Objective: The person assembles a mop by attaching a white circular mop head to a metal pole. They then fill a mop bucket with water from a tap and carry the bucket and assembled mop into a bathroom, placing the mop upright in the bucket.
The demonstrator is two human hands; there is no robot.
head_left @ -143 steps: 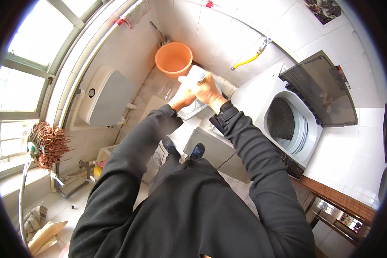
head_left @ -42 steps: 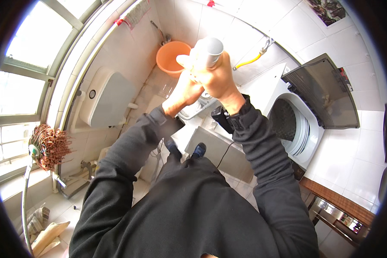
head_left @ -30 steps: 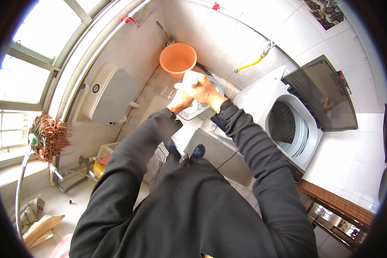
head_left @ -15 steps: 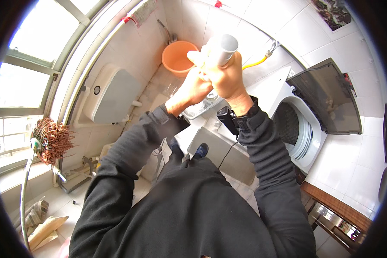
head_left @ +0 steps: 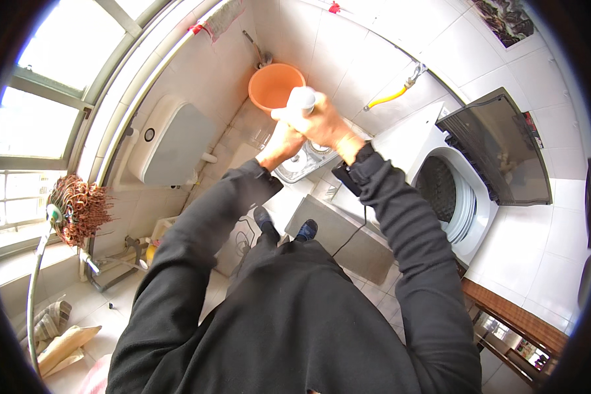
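Observation:
Both hands are closed round a white, rod-like thing whose rounded pale end [head_left: 301, 100] points up toward me; its lower part is hidden by my fingers, so its kind cannot be told. My left hand [head_left: 284, 143] grips lower down, and my right hand [head_left: 329, 125] wraps it beside the top end. Straight below the hands sits a pale grey, tray-like thing [head_left: 298, 169] with round parts in it, partly covered by my wrists. Just beyond the hands stands an orange bucket [head_left: 269, 85].
On the right, a washing machine [head_left: 469, 243] has its dark lid [head_left: 499, 148] raised. A yellow hose [head_left: 387, 100] hangs on the back wall. Left are a white cistern [head_left: 177, 144] and a brown mop head [head_left: 79, 210]. A grey slab [head_left: 341, 236] lies by my feet.
My hands and the white thing have come down and a little to the left. Its pale end now looks smaller, and more of the yellow hose shows.

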